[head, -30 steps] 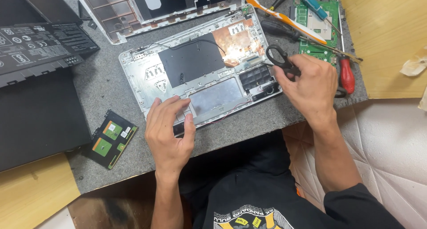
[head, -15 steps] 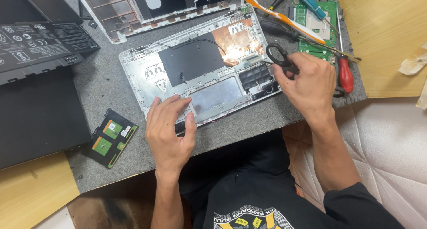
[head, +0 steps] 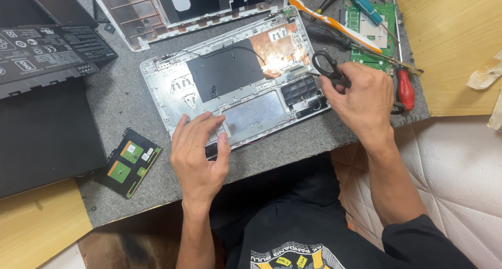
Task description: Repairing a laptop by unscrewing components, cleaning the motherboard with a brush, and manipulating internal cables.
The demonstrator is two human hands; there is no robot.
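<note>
An opened silver laptop base lies on the grey worktop, with a black sheet, a copper foil patch and a bare touchpad bay showing. My left hand presses flat on its near edge, fingers spread, holding nothing. My right hand grips black-handled scissors over the base's right end, near the speaker grille. The scissor blades are hidden under my hand.
A black battery and a dark slab sit at the left. A small circuit board lies near the front left. A detached frame is behind. Screwdrivers and a green board lie at the right, by a wooden panel.
</note>
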